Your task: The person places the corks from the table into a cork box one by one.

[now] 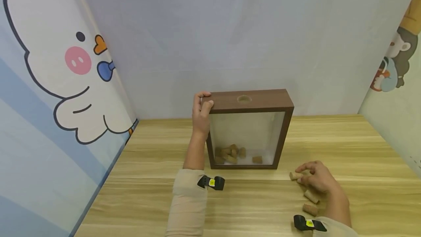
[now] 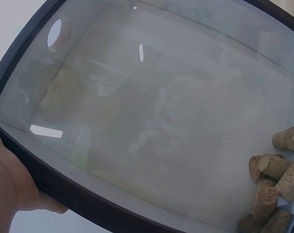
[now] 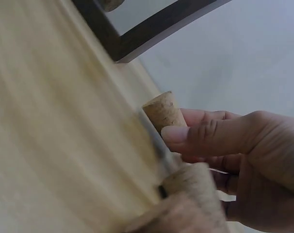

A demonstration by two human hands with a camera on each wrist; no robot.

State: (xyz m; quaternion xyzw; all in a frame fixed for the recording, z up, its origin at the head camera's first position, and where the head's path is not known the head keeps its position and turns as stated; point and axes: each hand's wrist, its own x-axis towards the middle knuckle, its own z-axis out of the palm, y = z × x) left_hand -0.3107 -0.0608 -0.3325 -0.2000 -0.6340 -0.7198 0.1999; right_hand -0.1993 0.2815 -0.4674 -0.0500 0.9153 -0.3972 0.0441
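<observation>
A dark brown wooden shadow box (image 1: 227, 101) with a clear front stands upright on the table, a round hole (image 1: 244, 99) in its top. My left hand (image 1: 201, 114) grips its upper left corner, thumb and fingers over the top and side. Inside, several corks (image 2: 266, 201) are heaped at the lower left, with a lone cork (image 1: 257, 159) farther right. To the right of the box, my right hand (image 1: 317, 176) pinches a cork (image 3: 164, 109) between thumb and fingers, close over the table.
Nearer the right forearm, loose corks lie on the wood-grain table (image 1: 250, 200), among them one cork (image 1: 311, 196) and another cork (image 1: 310, 209) closer to me. A pale curtain (image 1: 230, 39) hangs behind the box. Cartoon-printed cloth (image 1: 49, 65) borders the left side.
</observation>
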